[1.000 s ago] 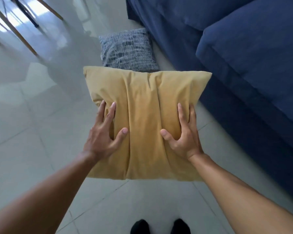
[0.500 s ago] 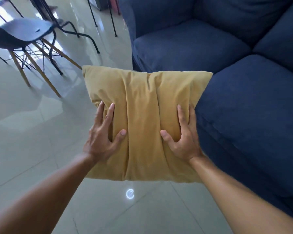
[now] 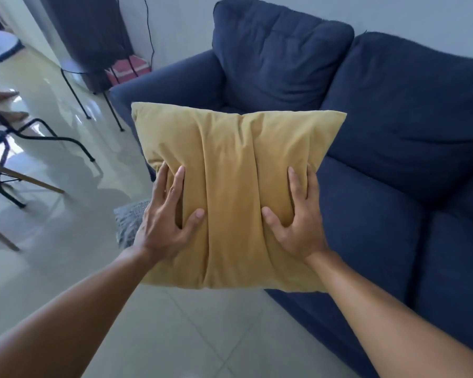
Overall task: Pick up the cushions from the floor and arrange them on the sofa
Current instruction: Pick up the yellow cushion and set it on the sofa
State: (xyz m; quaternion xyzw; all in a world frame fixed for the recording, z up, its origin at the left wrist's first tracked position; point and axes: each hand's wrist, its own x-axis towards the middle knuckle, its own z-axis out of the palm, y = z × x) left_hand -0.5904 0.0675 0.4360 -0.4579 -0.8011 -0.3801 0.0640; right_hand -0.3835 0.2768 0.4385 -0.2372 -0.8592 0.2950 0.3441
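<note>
I hold a mustard-yellow cushion point(image 3: 235, 170) in the air in front of me, over the front left corner of the dark blue sofa point(image 3: 393, 126). My left hand point(image 3: 165, 216) grips its lower left part and my right hand point(image 3: 298, 219) its lower right part, fingers pressed into the fabric. A grey patterned cushion point(image 3: 129, 219) lies on the floor, mostly hidden behind my left hand and the yellow cushion.
The sofa fills the right side, with two back cushions against the wall. Chairs with black metal and wooden legs point(image 3: 38, 137) stand on the glossy tiled floor at the left. A pink box point(image 3: 131, 68) sits beside the sofa's arm.
The yellow cushion has come up from near the floor and towards the sofa. My view has lifted, so the sofa's backrest and wall show. Both hands keep the same grip.
</note>
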